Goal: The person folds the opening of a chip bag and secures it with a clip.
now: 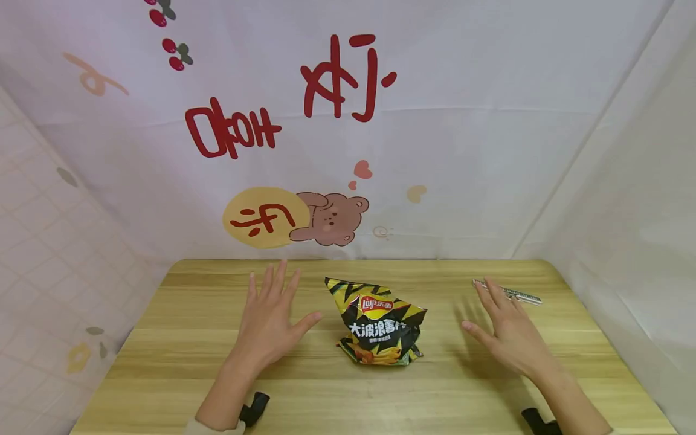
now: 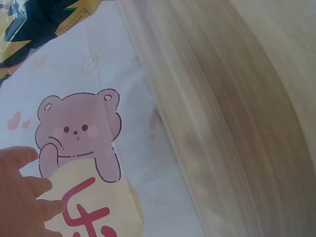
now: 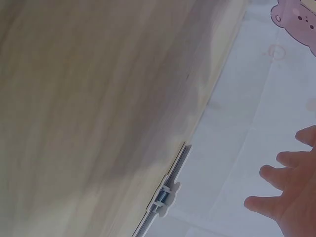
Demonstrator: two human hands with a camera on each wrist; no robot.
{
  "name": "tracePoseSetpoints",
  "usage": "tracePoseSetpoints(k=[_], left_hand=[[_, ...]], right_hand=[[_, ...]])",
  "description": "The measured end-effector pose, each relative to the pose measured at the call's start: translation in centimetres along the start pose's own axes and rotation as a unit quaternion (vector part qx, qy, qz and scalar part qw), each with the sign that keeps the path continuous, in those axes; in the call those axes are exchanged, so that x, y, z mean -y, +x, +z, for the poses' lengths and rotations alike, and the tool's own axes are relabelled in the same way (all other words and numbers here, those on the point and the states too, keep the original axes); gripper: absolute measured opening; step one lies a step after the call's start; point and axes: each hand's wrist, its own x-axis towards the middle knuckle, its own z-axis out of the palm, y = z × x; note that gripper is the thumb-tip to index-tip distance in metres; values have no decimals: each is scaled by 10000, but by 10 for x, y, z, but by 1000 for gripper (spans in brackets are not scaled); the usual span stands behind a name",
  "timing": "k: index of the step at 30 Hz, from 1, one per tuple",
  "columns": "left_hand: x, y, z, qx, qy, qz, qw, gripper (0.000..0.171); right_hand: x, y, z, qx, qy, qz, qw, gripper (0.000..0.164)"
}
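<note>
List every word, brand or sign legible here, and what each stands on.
"Lay's 乐事": logo on the chip bag.
"大波浪薯片": white lettering on the same bag.
Line beneath that: too small to read.
"乐": yellow circle printed on the backdrop.
Two larger red signs on the backdrop: turned sideways; I cannot read them with certainty.
Marks on the ruler-like strip: too small to read.

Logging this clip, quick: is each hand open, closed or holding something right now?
Left hand: open, holding nothing.
Right hand: open, holding nothing.
</note>
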Motion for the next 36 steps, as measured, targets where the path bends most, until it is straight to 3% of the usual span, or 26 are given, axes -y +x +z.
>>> tracePoseSetpoints(k=[16,24,29,36], left_hand=[[-18,12,-2,-751,-151,467,9960,93],[-26,17,-2,-1183,-442,733,9893,90],[-33,21,-1,-1453,-555,904,9837,96],[-43,22,-1,-1541,-547,998,9815,96]], right_hand=[[21,6,2,-306,413,-140,9986,86],[33,7,1,-411,631,-159,9970,82],[41,7,-1,-575,821,-154,9948,77],[49,11,1,-708,1020,-167,9921,72]])
